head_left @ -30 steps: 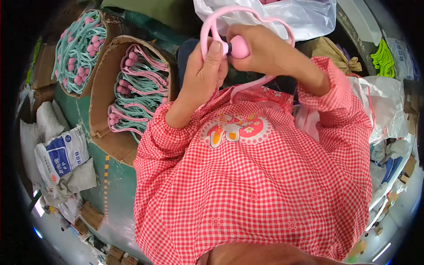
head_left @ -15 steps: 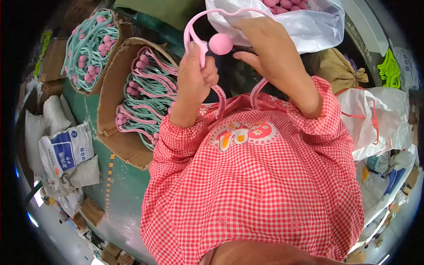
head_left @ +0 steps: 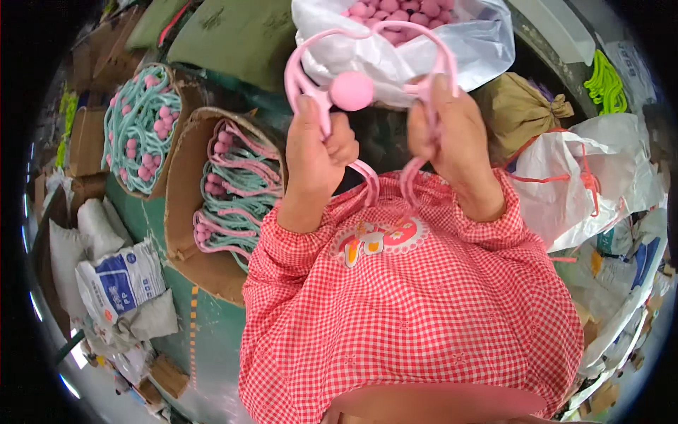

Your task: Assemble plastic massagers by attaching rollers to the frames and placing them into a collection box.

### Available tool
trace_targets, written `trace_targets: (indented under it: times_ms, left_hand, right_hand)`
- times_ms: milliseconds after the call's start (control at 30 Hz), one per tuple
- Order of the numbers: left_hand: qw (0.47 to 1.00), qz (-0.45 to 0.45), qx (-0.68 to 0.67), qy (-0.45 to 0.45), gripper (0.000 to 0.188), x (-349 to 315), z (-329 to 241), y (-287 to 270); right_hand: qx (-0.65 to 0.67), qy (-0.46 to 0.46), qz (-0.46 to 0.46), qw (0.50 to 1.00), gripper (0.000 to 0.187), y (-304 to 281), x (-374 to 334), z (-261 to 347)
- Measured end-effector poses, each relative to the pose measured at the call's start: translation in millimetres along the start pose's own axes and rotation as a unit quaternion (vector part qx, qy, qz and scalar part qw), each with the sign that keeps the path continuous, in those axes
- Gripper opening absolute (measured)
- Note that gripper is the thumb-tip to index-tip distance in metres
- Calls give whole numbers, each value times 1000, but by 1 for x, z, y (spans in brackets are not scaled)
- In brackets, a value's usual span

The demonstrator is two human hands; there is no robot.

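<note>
A pink curved neck massager [head_left: 296, 60] is held up in front of my chest, its loop away from me and its two handle ends toward my apron. Round its left arm my left hand [head_left: 316, 155] is closed, thumb laid along the plastic. A pink ball [head_left: 351, 90] sits on the inner side of that arm. My right hand [head_left: 458, 138], slightly blurred, is closed on the opposite arm. Just above its fingers a short bare stub points inward. Beyond the loop, a white plastic sack [head_left: 487, 42] holds many loose pink balls [head_left: 402, 15].
To the left stand a cardboard box [head_left: 187, 219] of green and pink massagers and another box [head_left: 141, 134] of green ones with pink balls. A tied tan sack [head_left: 519, 113] and a white bag [head_left: 565, 184] with red ties lie right. Packed sacks [head_left: 120, 283] rest farther left.
My right hand has come down from the top of the loop near the ball and closed on the right arm. My left hand keeps its grip. The whole view has shifted slightly.
</note>
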State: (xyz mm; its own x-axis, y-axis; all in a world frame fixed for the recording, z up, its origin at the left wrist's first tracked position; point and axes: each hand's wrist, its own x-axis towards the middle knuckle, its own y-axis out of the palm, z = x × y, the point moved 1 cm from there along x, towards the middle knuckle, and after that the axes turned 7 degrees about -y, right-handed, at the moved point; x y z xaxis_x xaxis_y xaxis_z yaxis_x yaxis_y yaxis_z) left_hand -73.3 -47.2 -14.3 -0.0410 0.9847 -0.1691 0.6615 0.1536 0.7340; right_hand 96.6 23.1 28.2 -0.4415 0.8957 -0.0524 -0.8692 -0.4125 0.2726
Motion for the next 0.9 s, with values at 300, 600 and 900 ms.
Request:
trace_targets:
  times_ms: [300,600,900]
  left_hand:
    - [869,65,486,73,39,213,-32,31]
    - [422,-29,906,25,34,307,29,15]
    - [871,73,470,122,41,201,-10,83]
  right_hand:
    - [169,-97,-182,964,37,-98,10,30]
    - [264,-112,-209,935,35,-118,16,23]
    - [248,-134,-185,941,16,-125,8,21]
